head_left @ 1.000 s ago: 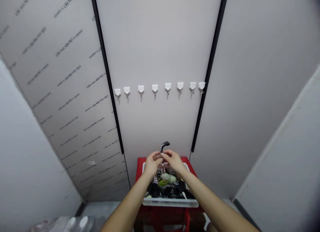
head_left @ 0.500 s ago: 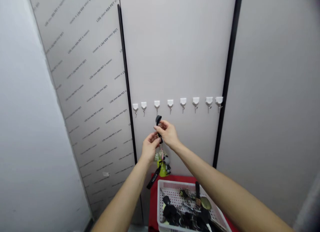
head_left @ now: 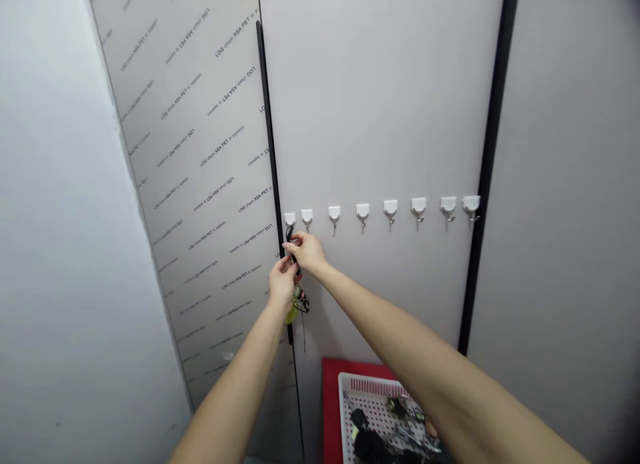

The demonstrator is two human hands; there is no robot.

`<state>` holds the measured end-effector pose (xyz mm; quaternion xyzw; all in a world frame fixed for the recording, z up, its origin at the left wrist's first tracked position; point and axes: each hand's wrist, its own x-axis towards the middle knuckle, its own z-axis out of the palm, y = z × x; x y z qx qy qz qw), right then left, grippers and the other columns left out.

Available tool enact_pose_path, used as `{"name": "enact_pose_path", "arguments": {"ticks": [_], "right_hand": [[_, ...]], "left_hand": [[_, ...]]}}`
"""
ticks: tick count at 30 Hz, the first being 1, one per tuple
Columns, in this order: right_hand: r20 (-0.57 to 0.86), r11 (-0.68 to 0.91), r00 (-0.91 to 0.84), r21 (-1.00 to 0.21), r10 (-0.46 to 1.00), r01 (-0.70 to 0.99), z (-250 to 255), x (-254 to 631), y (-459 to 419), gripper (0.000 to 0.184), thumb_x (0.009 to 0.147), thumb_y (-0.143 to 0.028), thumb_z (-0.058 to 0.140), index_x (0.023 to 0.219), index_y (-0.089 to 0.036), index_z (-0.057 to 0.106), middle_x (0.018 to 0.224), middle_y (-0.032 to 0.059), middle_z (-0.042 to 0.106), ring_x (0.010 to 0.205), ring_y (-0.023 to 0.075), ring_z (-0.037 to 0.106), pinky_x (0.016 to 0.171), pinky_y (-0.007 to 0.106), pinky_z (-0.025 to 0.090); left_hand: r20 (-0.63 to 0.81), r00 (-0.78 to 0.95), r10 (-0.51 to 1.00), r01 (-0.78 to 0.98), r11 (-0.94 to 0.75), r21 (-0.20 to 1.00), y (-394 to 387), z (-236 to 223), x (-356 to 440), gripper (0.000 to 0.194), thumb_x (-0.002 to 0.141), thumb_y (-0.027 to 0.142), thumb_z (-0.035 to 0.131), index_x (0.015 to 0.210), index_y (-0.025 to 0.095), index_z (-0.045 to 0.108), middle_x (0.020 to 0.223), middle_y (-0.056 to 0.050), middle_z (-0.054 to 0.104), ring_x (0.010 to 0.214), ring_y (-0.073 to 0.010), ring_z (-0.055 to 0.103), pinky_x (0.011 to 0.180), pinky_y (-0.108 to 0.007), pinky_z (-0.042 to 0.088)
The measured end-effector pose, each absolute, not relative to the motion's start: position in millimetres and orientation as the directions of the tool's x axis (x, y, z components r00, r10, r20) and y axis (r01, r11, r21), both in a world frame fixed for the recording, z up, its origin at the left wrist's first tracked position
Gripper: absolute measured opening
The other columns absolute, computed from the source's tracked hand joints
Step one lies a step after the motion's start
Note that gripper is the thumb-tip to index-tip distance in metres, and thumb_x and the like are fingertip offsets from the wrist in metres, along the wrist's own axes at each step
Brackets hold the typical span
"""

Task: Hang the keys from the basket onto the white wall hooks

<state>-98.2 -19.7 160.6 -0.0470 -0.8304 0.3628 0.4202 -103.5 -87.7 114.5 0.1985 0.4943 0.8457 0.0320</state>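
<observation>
Both hands are raised to the row of wall hooks, at its left end. My right hand [head_left: 309,254] pinches the upper part of a black strap on a keychain [head_left: 289,233]. Just below, my left hand [head_left: 283,283] has its fingers closed on the same strap lower down. The strap's loop reaches up to the leftmost white hook [head_left: 290,219]; whether it is over the metal prong, I cannot tell. Yellow-green and dark charms [head_left: 295,309] dangle beneath my left hand, partly hidden by it.
Several more white hooks [head_left: 363,212] run rightward along the pale panel, between two black vertical strips [head_left: 273,157]. Below, a white perforated basket [head_left: 367,385] of dark keychains and metal pieces stands on a red surface [head_left: 331,397]. My right forearm covers part of it.
The keychain has risen from over the basket to the leftmost hook, carried up and left by both hands. The view has turned left, so the basket now lies lower right.
</observation>
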Motion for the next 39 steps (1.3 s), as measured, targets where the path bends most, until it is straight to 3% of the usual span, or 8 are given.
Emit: {"name": "enact_pose_path", "arguments": {"ticks": [9,15,21,23,27,30,34,39], "right_hand": [[0.647,0.812,-0.651,-0.578,0.397,-0.079,146,-105,-11,0.025,0.06,-0.035,0.048,0.072,-0.014,0.057,0.063,0.0037,0.057,0.057,0.011,0.049,0.054,0.023,0.037],[0.627,0.819,-0.724,-0.552,0.287,-0.154,111,-61,9,0.029,0.06,-0.029,0.048,0.084,-0.013,0.055,0.061,-0.0001,0.053,0.054,0.0071,0.045,0.056,0.021,0.035],[0.025,0.826,-0.997,-0.562,0.072,0.045,-1,19,39,0.013,0.055,-0.021,0.05,0.062,-0.014,0.059,0.049,-0.0024,0.052,0.046,0.0072,0.043,0.047,0.018,0.032],[-0.103,0.854,-0.991,-0.505,0.086,0.127,-38,39,40,0.018,0.054,-0.028,0.05,0.062,-0.015,0.06,0.05,-0.0013,0.053,0.046,0.0085,0.044,0.044,0.019,0.03],[-0.028,0.897,-0.986,-0.412,0.162,0.159,-76,58,29,0.038,0.043,-0.033,0.058,0.078,-0.019,0.057,0.068,0.0028,0.057,0.059,0.0138,0.048,0.049,0.021,0.031],[-0.025,0.878,-0.986,-0.451,0.166,0.159,-80,61,26,0.037,0.043,-0.027,0.057,0.078,-0.019,0.055,0.063,0.0013,0.054,0.056,0.0124,0.046,0.047,0.02,0.029],[-0.034,0.674,-0.987,-0.727,0.155,0.131,-73,63,35,0.016,0.048,-0.015,0.049,0.063,-0.015,0.05,0.049,-0.0046,0.044,0.045,0.0056,0.037,0.043,0.017,0.027],[-0.042,0.087,-0.962,-0.994,0.271,0.068,-43,70,47,0.01,0.057,-0.017,0.04,0.065,-0.015,0.044,0.048,-0.0058,0.041,0.041,0.0038,0.035,0.041,0.016,0.027]], "left_hand": [[0.31,-0.906,0.29,0.21,-0.328,0.921,-80,105,-114,0.017,0.056,0.012,0.05,0.073,0.013,0.051,0.064,-0.001,0.054,0.056,-0.0084,0.049,0.056,-0.023,0.04],[0.423,-0.877,0.229,0.391,-0.174,0.904,-84,90,-115,0.031,0.055,0.004,0.047,0.085,0.011,0.049,0.081,-0.005,0.055,0.077,-0.0111,0.05,0.075,-0.028,0.036],[0.566,-0.801,0.195,0.583,0.034,0.812,-94,50,-88,0.031,0.057,0.009,0.046,0.087,0.015,0.05,0.084,-0.004,0.051,0.078,-0.0113,0.048,0.074,-0.028,0.037],[0.573,-0.774,0.268,0.611,0.08,0.788,-94,29,-72,0.029,0.058,0.01,0.045,0.085,0.016,0.05,0.085,-0.003,0.051,0.078,-0.0116,0.047,0.071,-0.027,0.037],[0.444,-0.739,0.506,0.586,0.158,0.795,-84,-11,-41,0.028,0.059,0.01,0.043,0.085,0.017,0.05,0.084,-0.004,0.051,0.073,-0.0109,0.048,0.066,-0.024,0.039],[0.284,-0.702,0.653,0.558,0.257,0.789,-78,-33,-26,0.027,0.059,0.01,0.043,0.084,0.015,0.051,0.081,-0.004,0.053,0.071,-0.0106,0.048,0.068,-0.024,0.038],[0.106,-0.613,0.783,0.545,0.323,0.774,-79,-50,-17,0.029,0.058,0.007,0.041,0.084,0.013,0.052,0.08,-0.004,0.056,0.071,-0.011,0.049,0.07,-0.024,0.037],[0.074,-0.507,0.859,0.431,0.179,0.884,-74,-53,-10,0.037,0.055,0.004,0.043,0.09,0.015,0.05,0.089,-0.004,0.054,0.082,-0.0116,0.047,0.076,-0.024,0.034]]}}
